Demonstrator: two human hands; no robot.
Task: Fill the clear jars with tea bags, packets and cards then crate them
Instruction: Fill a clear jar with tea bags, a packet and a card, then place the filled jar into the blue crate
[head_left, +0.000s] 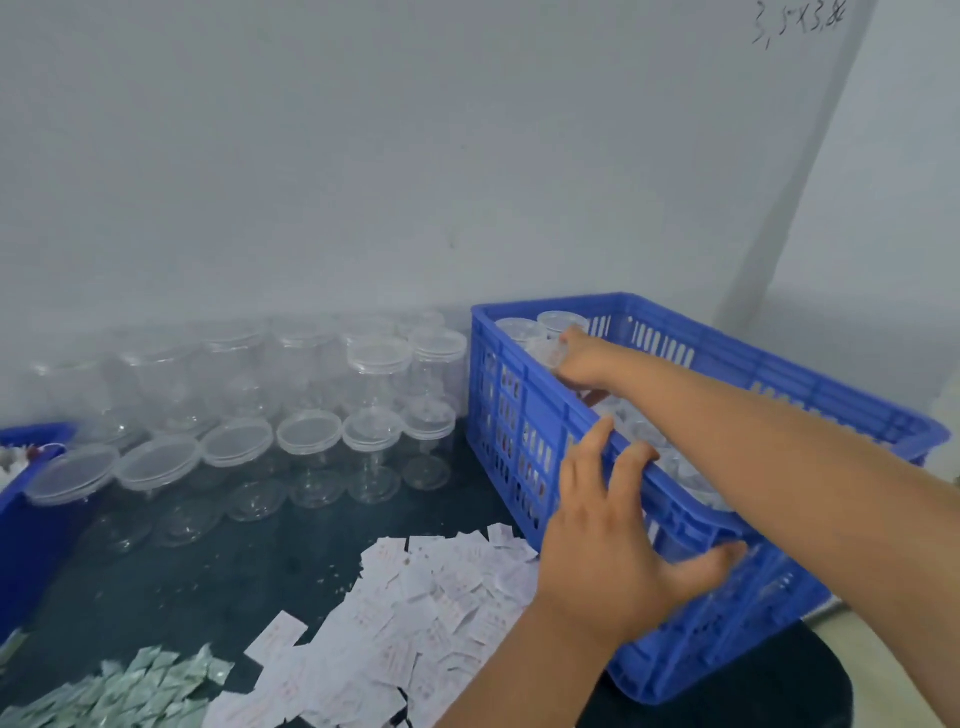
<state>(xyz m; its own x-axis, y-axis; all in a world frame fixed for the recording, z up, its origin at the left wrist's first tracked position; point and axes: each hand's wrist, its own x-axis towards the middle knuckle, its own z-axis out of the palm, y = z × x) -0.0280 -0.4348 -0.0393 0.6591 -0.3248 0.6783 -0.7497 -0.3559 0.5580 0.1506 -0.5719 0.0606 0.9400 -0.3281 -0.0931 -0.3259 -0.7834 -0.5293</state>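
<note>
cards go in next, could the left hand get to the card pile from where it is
Probably yes: the left hand holds the crate rim right beside the cards, which lie loose on the table with nothing over them.

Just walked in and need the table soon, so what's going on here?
A person is loading the blue crate. The left hand steadies it, fingers hooked over its near rim, while the right hand reaches inside onto a jar among those already packed. Many lidded clear jars stand on the table, apparently empty, beside loose cards and packets.
</note>
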